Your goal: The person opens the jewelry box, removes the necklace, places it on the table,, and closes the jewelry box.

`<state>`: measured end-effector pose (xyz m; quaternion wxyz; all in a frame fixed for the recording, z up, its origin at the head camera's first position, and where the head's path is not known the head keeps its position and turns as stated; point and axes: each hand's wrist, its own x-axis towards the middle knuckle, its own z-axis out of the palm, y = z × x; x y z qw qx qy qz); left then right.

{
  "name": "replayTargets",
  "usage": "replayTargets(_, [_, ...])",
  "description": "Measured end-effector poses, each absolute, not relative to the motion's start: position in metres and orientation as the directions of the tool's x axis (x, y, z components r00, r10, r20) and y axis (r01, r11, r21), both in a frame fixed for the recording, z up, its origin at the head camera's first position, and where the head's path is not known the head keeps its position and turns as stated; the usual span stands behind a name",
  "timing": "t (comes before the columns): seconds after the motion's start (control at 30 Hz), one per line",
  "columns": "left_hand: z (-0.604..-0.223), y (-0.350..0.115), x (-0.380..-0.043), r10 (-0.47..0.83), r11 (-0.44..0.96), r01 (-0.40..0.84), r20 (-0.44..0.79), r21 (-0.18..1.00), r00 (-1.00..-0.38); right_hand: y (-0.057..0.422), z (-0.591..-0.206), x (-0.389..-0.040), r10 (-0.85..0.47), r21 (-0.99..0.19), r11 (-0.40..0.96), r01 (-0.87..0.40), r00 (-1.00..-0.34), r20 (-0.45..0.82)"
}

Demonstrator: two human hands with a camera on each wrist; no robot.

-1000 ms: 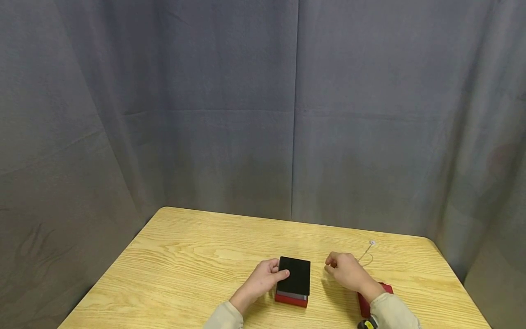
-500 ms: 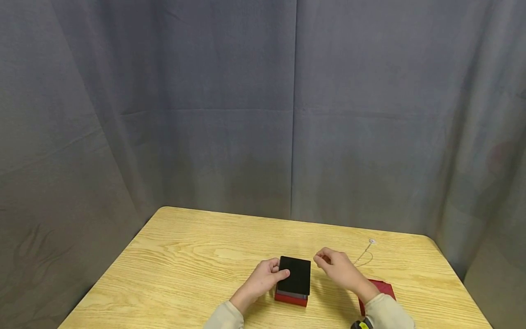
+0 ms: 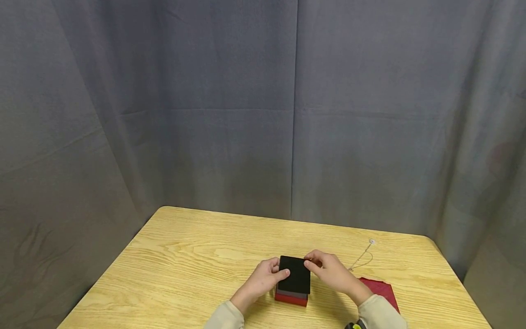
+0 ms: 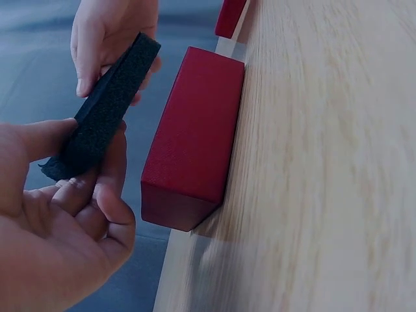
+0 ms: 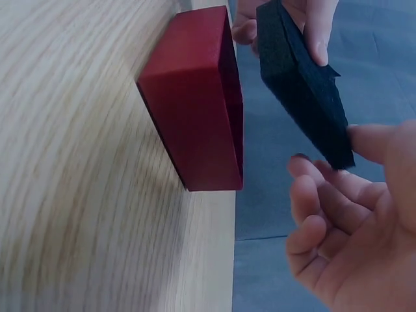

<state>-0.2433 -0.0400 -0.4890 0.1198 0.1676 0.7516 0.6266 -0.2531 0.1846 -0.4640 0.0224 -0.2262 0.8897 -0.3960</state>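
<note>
A black foam pad (image 3: 295,276) is held level, close over an open red box (image 3: 291,299). My left hand (image 3: 263,278) grips its left side, thumb on top and fingers beneath, as the left wrist view also shows with the foam (image 4: 107,107). At the pad's far right corner my right hand (image 3: 328,269) pinches the edge between thumb and fingers. In the right wrist view, the thumb of the right hand (image 5: 364,221) presses the foam's edge. The box (image 5: 195,110) stands on the table with its opening upward, mostly hidden under the pad in the head view.
A red lid-like piece (image 3: 380,292) lies on the wooden table (image 3: 197,269), partly behind the right sleeve. Beyond the right hand lies a thin cord or chain (image 3: 361,258) with a small white tag (image 3: 372,241). A grey curtain (image 3: 230,137) hangs behind the table.
My right hand has moved left from beside the cord and now pinches the foam pad's corner. The left hand, pad and box have stayed in place; more of the red piece shows.
</note>
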Motion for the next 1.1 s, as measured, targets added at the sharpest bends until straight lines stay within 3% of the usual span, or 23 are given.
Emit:
replayTargets(0.43, [-0.4868, -0.0400, -0.2444, 0.413, 0.135, 0.104, 0.040, 0.985, -0.910, 0.1793, -0.4624, -0.2543, -0.450, -0.724, 0.555, -0.410, -0.880, 0.154])
replayTargets(0.8, [-0.4854, -0.0424, -0.2455, 0.388, 0.220, 0.175, 0.079, 0.960, -0.918, 0.1837, -0.4664, -0.2555, -0.430, -0.730, 0.564, -0.386, -0.892, 0.140])
replayTargets(1.1, [-0.4875, -0.0483, -0.2445, 0.415, 0.463, 0.262, 0.055, 0.846, -0.908, 0.1891, -0.4710, -0.2565, -0.394, -0.723, 0.592, -0.355, -0.911, 0.125])
